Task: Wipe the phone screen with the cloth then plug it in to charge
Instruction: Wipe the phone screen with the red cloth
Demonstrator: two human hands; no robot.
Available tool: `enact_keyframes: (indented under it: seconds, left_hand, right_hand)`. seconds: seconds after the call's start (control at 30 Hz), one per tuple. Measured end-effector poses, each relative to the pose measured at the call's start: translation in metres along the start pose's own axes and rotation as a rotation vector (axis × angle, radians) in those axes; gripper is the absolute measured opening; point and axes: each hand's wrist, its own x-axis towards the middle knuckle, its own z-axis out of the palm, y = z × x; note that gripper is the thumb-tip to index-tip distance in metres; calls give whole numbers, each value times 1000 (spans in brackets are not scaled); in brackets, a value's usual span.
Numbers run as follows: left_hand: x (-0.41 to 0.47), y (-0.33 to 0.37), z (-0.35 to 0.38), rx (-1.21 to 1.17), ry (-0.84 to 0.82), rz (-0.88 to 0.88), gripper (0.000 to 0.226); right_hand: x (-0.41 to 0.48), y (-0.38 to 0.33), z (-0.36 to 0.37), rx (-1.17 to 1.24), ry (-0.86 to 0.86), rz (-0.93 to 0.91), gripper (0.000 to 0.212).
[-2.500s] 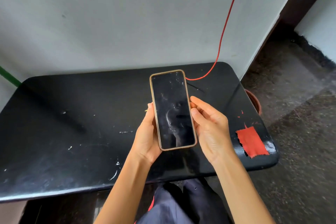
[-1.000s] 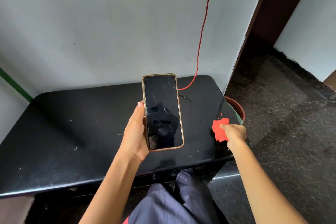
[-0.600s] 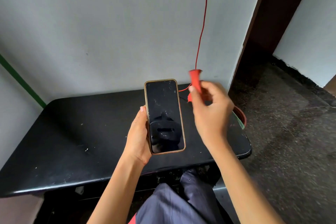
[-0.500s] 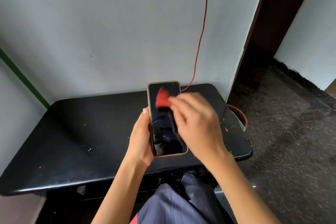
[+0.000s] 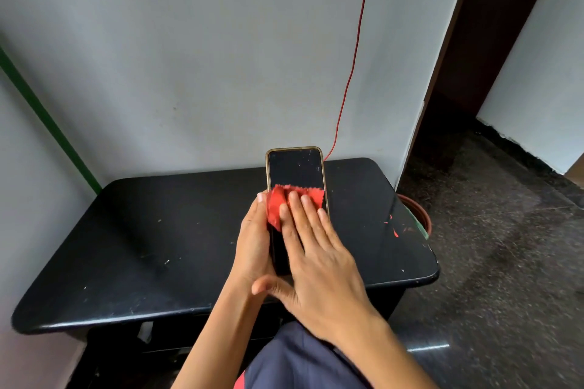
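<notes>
A phone (image 5: 295,169) with a dark, scratched screen and a tan case is held upright above the black table (image 5: 158,246). My left hand (image 5: 254,243) grips its left edge from behind. A small red cloth (image 5: 278,199) lies on the middle of the screen, pressed flat under the fingers of my right hand (image 5: 316,256). The lower half of the phone is hidden by that hand. A thin red charging cable (image 5: 354,57) hangs down the wall and reaches the table just behind the phone; its plug end is hidden.
The grey wall stands right behind the table. A brown pot rim (image 5: 417,211) shows past the table's right edge. Red paint flecks (image 5: 393,229) mark the right part of the tabletop. Dark stone floor and a doorway lie to the right. My dark-clothed knee is below.
My right hand left the phone, picked the red cloth up from the table's right side, and brought it onto the screen. The cloth has since slid down from the screen's top to its middle.
</notes>
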Motion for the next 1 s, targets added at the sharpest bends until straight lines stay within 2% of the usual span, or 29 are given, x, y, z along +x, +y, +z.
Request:
enact_keyframes:
  seconds: [0.17, 0.27, 0.37, 0.57, 0.73, 0.9, 1.0]
  left_hand:
    - [-2, 3, 0, -32, -16, 110, 37]
    - [-3, 4, 0, -16, -34, 125, 35]
    - [-5, 3, 5, -4, -57, 131, 33]
    - [-5, 7, 5, -16, -61, 169, 36]
    - [-8, -1, 12, -27, -70, 137, 32]
    - [-8, 4, 11, -42, -89, 167, 38]
    - [-7, 3, 8, -15, -97, 180, 38]
  right_hand:
    - [3, 7, -8, -6, -28, 21, 103]
    - [-5, -3, -5, 19, -54, -42, 106]
    - [13, 4, -10, 7, 2, -88, 102]
    - [18, 16, -21, 22, 59, 12, 98]
    - [25, 5, -15, 35, 79, -50, 76]
    - [34, 22, -24, 53, 142, 47, 85]
    - [21, 7, -17, 35, 106, 2, 83]
